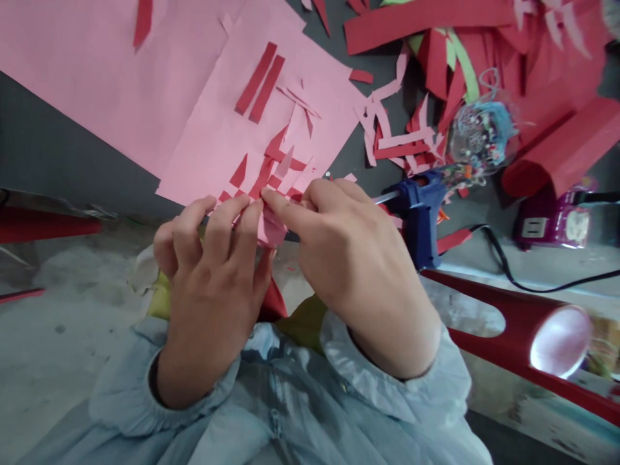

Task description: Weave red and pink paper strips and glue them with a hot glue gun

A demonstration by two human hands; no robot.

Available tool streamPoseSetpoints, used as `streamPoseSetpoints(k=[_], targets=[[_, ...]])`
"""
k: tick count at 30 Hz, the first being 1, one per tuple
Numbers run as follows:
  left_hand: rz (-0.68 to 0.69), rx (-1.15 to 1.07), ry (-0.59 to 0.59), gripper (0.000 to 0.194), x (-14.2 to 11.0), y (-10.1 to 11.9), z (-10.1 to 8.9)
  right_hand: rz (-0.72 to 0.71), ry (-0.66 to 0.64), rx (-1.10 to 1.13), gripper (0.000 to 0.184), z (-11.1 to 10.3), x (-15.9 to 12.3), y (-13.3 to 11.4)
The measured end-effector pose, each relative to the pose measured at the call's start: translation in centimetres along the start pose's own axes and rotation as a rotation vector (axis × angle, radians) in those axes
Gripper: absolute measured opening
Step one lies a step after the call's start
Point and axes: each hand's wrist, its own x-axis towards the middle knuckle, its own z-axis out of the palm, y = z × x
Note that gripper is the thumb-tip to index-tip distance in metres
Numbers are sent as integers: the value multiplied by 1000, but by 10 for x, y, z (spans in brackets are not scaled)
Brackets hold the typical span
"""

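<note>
Red and pink paper strips cross in a small woven paper piece [264, 184], which lies directly under the fingertips of both hands, at the near edge of the tabletop. The left hand [208, 278] spans its left part, four fingers bent over from the near side and the thumb tucked near a pink paper flap [271, 231]; it seems to hold the piece between fingers and thumb, though the underside is hidden. The right hand [363, 239] comes in from the near right, index finger stretched left so that its tip presses the middle of the weave, just beside the left fingertips. Its other fingers are curled in, and I cannot tell whether they grip anything. Neither hand is clearly nearer, since both touch the weave. How far it runs beneath them is covered, but the loose pointed ends fan out on its far side, mostly toward the far right.

Beyond these lies a large flat pink paper sheet [203, 155], with two straight red paper strips [256, 79] side by side, their long axes slanting from near left to far right. Just right of the right hand is a blue plastic glue gun [421, 216], nozzle pointing left.
</note>
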Motion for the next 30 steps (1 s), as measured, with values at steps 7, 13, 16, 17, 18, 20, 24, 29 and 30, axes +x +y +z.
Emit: streamPoseSetpoints(k=[7, 13, 16, 17, 18, 20, 24, 29, 30], targets=[[8, 13, -26, 53, -1, -1, 0, 75, 29, 40, 46, 4, 1, -7], [-30, 9, -18, 46, 0, 2, 0, 20, 42, 32, 48, 4, 3, -3], [-16, 30, -14, 47, 0, 3, 0, 25, 73, 3, 52, 6, 3, -1], [-15, 31, -18, 48, 0, 3, 0, 31, 78, 7, 52, 7, 3, -1], [-14, 30, -18, 49, 0, 3, 0, 36, 82, 17, 52, 8, 3, -1], [-17, 30, -14, 50, -1, 3, 1, 47, 74, 36, 51, 9, 4, -1], [0, 47, -12, 53, -2, 3, 3, 32, 32, 37, 50, 4, 3, 3], [12, 26, 14, 53, -2, 3, 4, 16, 4, 2, 53, -4, -4, 2], [15, 21, 16, 53, -2, 3, 4, 21, -4, 1, 53, -4, -5, 1]])
